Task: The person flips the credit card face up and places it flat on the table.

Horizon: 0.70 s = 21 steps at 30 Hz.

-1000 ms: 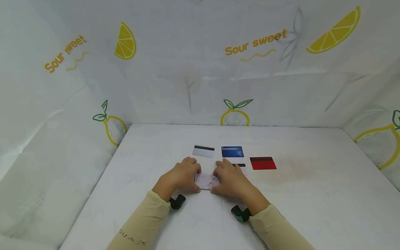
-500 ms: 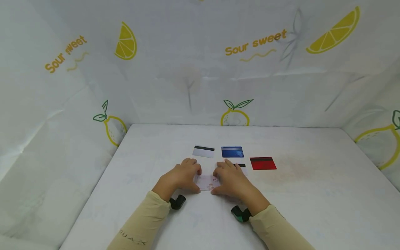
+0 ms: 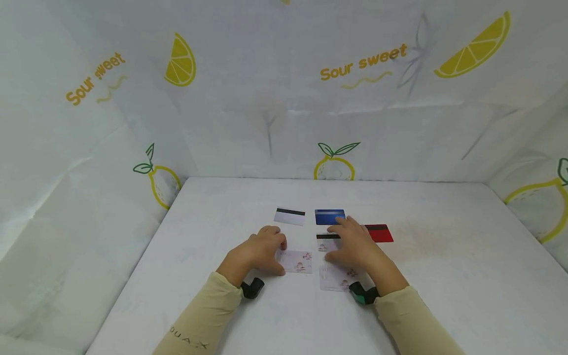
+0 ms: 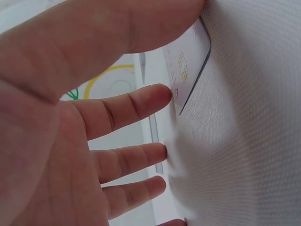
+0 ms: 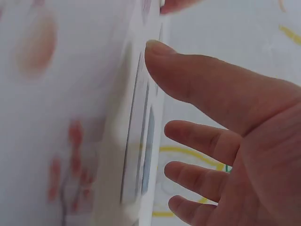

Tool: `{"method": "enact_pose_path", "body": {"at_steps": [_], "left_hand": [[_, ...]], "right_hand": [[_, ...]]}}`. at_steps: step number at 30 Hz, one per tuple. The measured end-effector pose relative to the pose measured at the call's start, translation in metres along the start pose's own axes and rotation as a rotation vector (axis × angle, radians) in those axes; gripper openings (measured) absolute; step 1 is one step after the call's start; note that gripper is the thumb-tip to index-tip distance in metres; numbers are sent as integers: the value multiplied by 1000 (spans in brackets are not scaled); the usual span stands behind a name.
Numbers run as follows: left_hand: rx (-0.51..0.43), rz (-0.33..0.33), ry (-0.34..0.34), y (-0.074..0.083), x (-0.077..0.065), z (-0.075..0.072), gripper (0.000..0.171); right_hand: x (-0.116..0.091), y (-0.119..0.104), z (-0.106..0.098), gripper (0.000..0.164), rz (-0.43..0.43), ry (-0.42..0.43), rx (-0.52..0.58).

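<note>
A pale pink patterned card (image 3: 296, 261) lies flat on the white table. My left hand (image 3: 259, 250) rests at its left end, thumb and index finger spread at the card's corners. Close up in the left wrist view, that card's corner (image 4: 188, 66) shows beside the extended fingers. To the right, my right hand (image 3: 355, 246) hovers with loosely spread fingers, nothing between them. It partly covers a light card with a black stripe (image 3: 326, 244) and the left end of a red card (image 3: 380, 233). Below its palm lies another pale pink card (image 3: 333, 279).
Farther back lie a white card with a black stripe (image 3: 289, 217) and a blue card (image 3: 327, 217). A black wrist-camera mount (image 3: 253, 288) sits under the left wrist, another (image 3: 364, 294) under the right. A lemon-printed white cloth (image 3: 266, 88) hangs behind the table.
My right hand has let go of the pink card's right end and shifted right, uncovering the second pink card and overlapping the red one. My left hand stays in place.
</note>
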State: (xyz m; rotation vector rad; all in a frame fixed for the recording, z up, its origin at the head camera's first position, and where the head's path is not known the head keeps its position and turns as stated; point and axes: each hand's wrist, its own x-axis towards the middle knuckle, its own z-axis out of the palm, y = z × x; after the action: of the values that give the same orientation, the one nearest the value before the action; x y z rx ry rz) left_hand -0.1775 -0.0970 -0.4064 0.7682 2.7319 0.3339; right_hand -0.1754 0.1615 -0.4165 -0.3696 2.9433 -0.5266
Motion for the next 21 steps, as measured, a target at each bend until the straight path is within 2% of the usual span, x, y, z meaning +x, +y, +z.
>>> {"method": "enact_pose_path", "body": {"at_steps": [6,11,15,21], "left_hand": [[-14,-13,-6,0,3,-1,41],[-64,-23,27,-1,10,0,40],[-111,-30,55,3,19,1,55],[-93,-46,58,19,38,0,73]], "right_hand": [[-1,30,-9,71,48,2,-18],[-3,46,-14,69,50,-3,21],[-3,52,-14,68,61,-30,37],[-1,55,-12,68,92,-44,53]]}}
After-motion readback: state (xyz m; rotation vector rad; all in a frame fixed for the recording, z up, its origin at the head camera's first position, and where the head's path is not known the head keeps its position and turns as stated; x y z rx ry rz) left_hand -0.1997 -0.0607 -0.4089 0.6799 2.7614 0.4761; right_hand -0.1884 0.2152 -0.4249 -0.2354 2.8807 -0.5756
